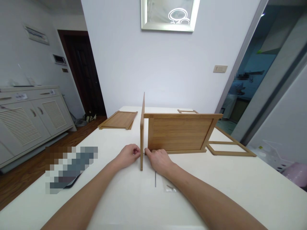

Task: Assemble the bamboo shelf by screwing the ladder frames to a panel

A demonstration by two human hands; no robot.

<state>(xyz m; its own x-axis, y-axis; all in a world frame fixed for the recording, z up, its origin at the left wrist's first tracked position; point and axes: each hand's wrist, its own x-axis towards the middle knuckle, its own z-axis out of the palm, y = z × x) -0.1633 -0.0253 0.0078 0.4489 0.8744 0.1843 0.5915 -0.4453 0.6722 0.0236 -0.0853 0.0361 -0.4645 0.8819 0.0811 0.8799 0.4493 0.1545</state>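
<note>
An upright wooden side panel [142, 134] stands edge-on on the white table [216, 179], joined at a right angle to a standing wooden panel [179, 132]. My left hand [128, 155] is pressed against the left face of the side panel near its bottom, fingers pinched together. My right hand [159, 159] sits on the other side at the joint's lower corner, fingers closed in a pinch on something small that I cannot make out.
A flat wooden panel [118, 120] lies at the table's far left. Wooden frames [230, 147] lie flat at the right. A thin metal tool [155, 179] and a small bag of hardware [170, 189] lie near my right forearm. White cabinets [28, 118] stand at left.
</note>
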